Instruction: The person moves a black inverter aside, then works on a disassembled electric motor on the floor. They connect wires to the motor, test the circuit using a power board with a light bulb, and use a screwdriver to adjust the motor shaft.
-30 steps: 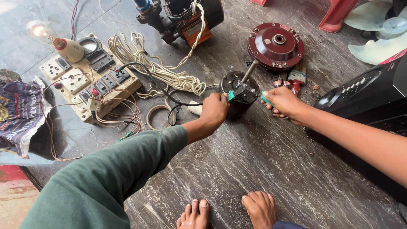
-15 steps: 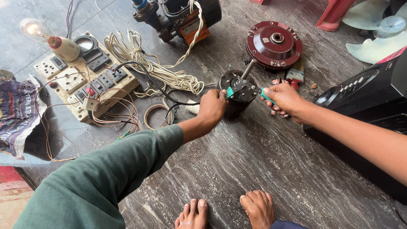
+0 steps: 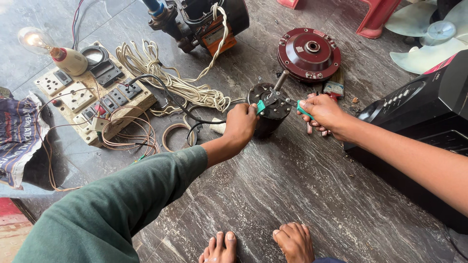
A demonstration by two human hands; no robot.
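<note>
Small dark motor (image 3: pixel 269 109) sits on the stone floor mid-scene, shaft tilted up toward the far red cover (image 3: pixel 308 53). Green-handled pliers (image 3: pixel 287 103) bite at its top. Risk here, I'd say: the jaws slip, and the motor tips or a winding wire tears. Left hand (image 3: pixel 240 124) is clamped around the motor's near-left side, sleeve stretched forward. Right hand (image 3: pixel 322 113) is closed on the pliers' handle, reaching in from the right.

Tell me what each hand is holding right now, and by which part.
Both hands grip green-handled pliers by the handles: left hand on one, right hand on the other, over the small black motor.
</note>
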